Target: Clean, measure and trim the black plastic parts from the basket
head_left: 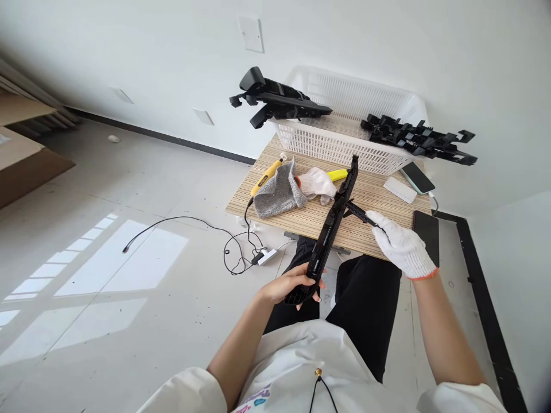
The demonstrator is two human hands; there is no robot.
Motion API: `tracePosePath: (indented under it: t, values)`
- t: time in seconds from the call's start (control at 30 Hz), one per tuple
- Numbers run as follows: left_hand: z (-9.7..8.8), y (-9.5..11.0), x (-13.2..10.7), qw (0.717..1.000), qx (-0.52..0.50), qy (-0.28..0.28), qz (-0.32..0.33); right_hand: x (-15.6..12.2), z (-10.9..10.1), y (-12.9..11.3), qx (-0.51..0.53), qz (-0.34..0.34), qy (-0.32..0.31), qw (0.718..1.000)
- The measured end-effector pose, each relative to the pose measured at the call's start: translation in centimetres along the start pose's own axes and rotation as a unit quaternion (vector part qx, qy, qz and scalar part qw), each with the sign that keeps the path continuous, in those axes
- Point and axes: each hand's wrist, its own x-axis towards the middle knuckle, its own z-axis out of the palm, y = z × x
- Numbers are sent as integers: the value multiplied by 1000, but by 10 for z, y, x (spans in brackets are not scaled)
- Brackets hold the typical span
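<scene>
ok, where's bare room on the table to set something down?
Best patch: table between basket, white box, gloved right hand and long black part. Smaller one: front edge, between grey cloth and that part. Crowded: left side, with yellow tool, cloth and spare glove; back right corner, with phone.

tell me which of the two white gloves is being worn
The worn glove is the one on the right hand, which holds a slender black piece. The loose glove lies on the table, beside the gray cloth.

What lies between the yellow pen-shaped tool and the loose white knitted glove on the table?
A rumpled grey cloth lies between them, as the head view shows.
</scene>
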Motion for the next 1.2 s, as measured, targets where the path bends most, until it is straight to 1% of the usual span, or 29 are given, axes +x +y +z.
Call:
tracePosePath:
  t: [0.1, 0.2, 0.33, 0.53, 0.83, 1.0, 1.13, 1.2]
  values:
    - [2, 0, -2, 1000, 7, -5, 5, 5, -4, -4, -46, 21, 24, 998]
    - [5, 2, -3, 1000, 15, -5, 1, 10, -8, -7, -68, 50, 47, 995]
    - [8, 1, -4, 1000, 26, 2, -3, 10, -9, -9, -62, 31, 58, 996]
    - [6, -4, -6, 1000, 30, 6, 1, 9, 0, -11, -71, -11, 79, 994]
    - [6, -5, -6, 1000, 22, 10, 9, 19, 7, -12, -71, -16, 109, 991]
    - [4, -8, -4, 999, 30, 4, 19, 22, 17, -11, -81, -10, 99, 992]
    - [5, -9, -4, 999, 33, 15, 15, 23, 21, -12, -108, 18, 84, 990]
    - [6, -8, -3, 999, 34, 21, 12, 25, 22, -13, -106, 23, 88, 990]
